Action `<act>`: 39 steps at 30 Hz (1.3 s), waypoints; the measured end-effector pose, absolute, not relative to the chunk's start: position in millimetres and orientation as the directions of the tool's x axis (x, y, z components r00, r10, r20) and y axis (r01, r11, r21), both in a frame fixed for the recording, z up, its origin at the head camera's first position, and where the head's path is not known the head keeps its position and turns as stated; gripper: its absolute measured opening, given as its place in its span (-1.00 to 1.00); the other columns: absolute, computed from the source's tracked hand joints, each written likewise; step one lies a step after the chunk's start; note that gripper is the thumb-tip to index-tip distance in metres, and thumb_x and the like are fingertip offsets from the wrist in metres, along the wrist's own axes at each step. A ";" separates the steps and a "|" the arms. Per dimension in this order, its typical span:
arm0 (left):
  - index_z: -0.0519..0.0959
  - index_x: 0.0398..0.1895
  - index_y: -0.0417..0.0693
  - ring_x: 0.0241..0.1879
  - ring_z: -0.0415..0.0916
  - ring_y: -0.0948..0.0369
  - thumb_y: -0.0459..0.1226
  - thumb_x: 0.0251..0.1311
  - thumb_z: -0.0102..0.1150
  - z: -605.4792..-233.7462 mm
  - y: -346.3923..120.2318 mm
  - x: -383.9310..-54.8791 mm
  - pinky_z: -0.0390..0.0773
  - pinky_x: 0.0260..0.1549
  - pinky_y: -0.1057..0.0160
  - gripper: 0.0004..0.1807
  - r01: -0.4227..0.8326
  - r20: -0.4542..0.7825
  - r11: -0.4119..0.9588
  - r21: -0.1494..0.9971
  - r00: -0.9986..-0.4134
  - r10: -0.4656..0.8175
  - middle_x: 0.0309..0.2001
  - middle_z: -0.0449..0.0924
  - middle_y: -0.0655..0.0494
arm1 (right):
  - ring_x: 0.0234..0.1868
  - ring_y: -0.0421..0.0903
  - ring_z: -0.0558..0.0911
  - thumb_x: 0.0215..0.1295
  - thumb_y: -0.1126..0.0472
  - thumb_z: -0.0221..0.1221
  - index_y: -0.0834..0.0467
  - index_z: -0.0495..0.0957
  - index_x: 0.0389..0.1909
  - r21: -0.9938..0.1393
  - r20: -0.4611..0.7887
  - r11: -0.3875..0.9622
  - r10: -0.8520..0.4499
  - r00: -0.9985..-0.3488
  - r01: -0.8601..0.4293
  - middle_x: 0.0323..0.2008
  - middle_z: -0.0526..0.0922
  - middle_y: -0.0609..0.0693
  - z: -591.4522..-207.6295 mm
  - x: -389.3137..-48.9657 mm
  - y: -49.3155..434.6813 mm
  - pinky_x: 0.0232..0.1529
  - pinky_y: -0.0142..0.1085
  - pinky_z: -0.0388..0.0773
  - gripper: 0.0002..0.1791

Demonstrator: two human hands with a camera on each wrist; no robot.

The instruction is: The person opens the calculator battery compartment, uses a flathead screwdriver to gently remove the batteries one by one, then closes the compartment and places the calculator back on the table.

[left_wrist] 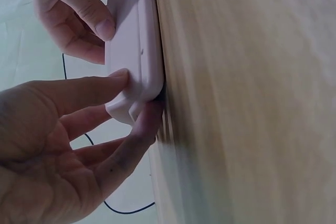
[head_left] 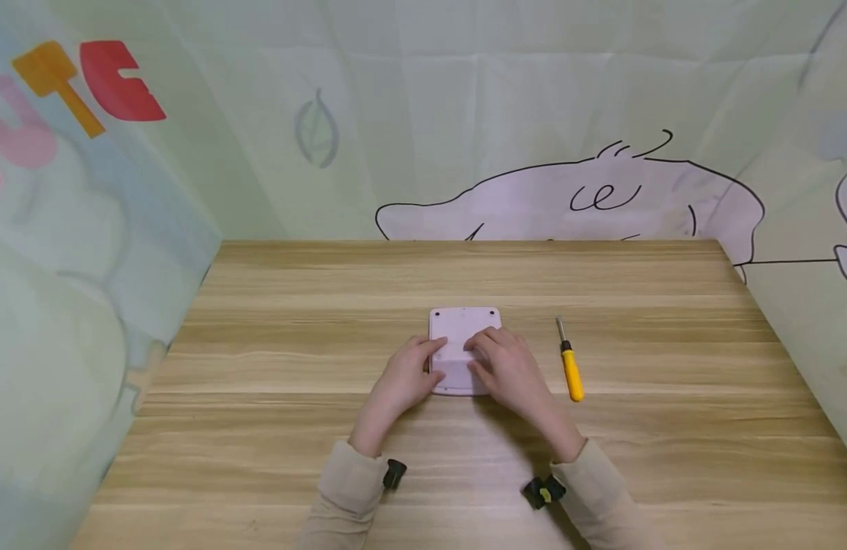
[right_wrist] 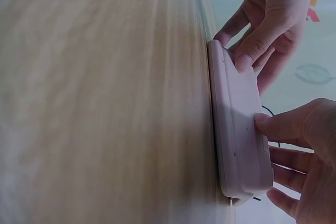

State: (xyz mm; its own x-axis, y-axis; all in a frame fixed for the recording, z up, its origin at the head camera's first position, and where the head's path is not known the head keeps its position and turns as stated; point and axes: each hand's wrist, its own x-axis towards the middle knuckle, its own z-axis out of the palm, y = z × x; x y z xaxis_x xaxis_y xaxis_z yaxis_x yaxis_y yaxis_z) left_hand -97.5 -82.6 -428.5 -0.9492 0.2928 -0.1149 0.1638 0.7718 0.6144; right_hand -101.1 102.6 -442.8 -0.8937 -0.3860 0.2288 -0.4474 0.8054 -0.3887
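A flat pale pink device (head_left: 457, 376) with rounded corners lies on the wooden table, its back with small dark feet facing up and a raised step across it. My left hand (head_left: 408, 373) grips its left side; in the left wrist view the thumb presses the back while a finger reaches the lower edge by the tabletop. From the right, my right hand (head_left: 509, 367) holds it with bent fingers and thumb at the step. The right wrist view shows the right thumb (right_wrist: 265, 123) on the back, the other fingers beyond it. The device's front is hidden underneath.
A screwdriver (head_left: 571, 373) with a yellow handle lies to the right of the right hand, its tip toward the far edge. Behind the table (head_left: 292, 321) hangs a pale printed cloth (head_left: 423, 114). Each sleeve carries a small black wrist mount (head_left: 395, 473).
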 end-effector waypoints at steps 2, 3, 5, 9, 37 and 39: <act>0.45 0.26 -0.17 0.19 0.44 -0.11 -0.34 0.14 0.27 -428.1 -81.9 -97.7 0.45 0.20 -0.06 -0.44 0.160 -0.117 0.772 0.615 -0.950 0.290 0.21 0.44 -0.27 | -0.02 0.00 0.59 0.12 0.23 0.34 0.08 0.61 -0.15 -0.388 0.224 0.808 -0.384 -0.896 -0.443 -0.12 0.67 -0.01 -442.6 -101.0 102.6 0.16 -0.02 0.48 -0.75; 0.45 0.26 -0.17 0.19 0.44 -0.10 -0.34 0.14 0.27 -428.0 -81.7 -97.8 0.45 0.20 -0.06 -0.44 0.156 -0.120 0.772 0.616 -0.950 0.289 0.21 0.44 -0.27 | -0.01 0.01 0.59 0.12 0.23 0.34 0.08 0.61 -0.15 -0.388 0.221 0.810 -0.382 -0.897 -0.440 -0.11 0.67 -0.01 -442.5 -100.9 102.6 0.18 -0.01 0.46 -0.75; 0.46 0.25 -0.17 0.19 0.44 -0.10 -0.35 0.13 0.27 -427.6 -81.4 -97.9 0.46 0.19 -0.06 -0.44 0.152 -0.123 0.772 0.618 -0.950 0.286 0.21 0.44 -0.27 | 0.00 0.01 0.59 0.12 0.22 0.34 0.08 0.61 -0.15 -0.386 0.219 0.812 -0.381 -0.898 -0.438 -0.11 0.67 0.00 -442.3 -100.9 102.5 0.20 0.00 0.45 -0.74; 0.46 0.25 -0.16 0.19 0.44 -0.10 -0.35 0.13 0.28 -427.0 -81.2 -98.2 0.46 0.19 -0.07 -0.45 0.141 -0.129 0.769 0.623 -0.952 0.279 0.21 0.44 -0.27 | 0.01 0.02 0.58 0.12 0.22 0.35 0.07 0.61 -0.15 -0.380 0.220 0.815 -0.379 -0.899 -0.437 -0.11 0.67 -0.01 -442.2 -101.1 102.5 0.21 0.02 0.42 -0.74; 0.48 0.23 -0.15 0.07 0.49 -0.05 -0.35 0.08 0.31 -429.4 -81.5 -99.5 0.52 0.10 -0.03 -0.43 0.147 -0.113 0.767 0.624 -0.955 0.275 0.19 0.47 -0.27 | -0.06 -0.01 0.59 0.08 0.24 0.37 0.09 0.59 -0.16 -0.350 0.255 0.816 -0.389 -0.885 -0.460 -0.17 0.68 -0.02 -441.2 -102.0 101.7 0.28 0.07 0.34 -0.71; 0.48 0.23 -0.15 0.02 0.50 -0.02 -0.35 0.08 0.31 -429.5 -81.7 -99.7 0.53 0.07 -0.02 -0.43 0.148 -0.113 0.769 0.622 -0.955 0.276 0.19 0.47 -0.26 | -0.05 -0.01 0.60 0.08 0.24 0.38 0.09 0.59 -0.16 -0.347 0.264 0.813 -0.393 -0.881 -0.467 -0.17 0.67 -0.02 -441.4 -102.1 101.7 0.28 0.07 0.34 -0.71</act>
State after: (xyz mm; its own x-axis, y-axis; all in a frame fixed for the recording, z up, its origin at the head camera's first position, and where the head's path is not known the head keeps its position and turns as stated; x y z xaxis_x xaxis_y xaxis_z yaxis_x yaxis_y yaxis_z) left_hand -99.7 -81.7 -429.5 -0.9546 0.2755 -0.1130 0.1482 0.7688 0.6221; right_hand -102.1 101.7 -441.4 -0.8806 -0.3934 0.2643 -0.4674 0.8133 -0.3466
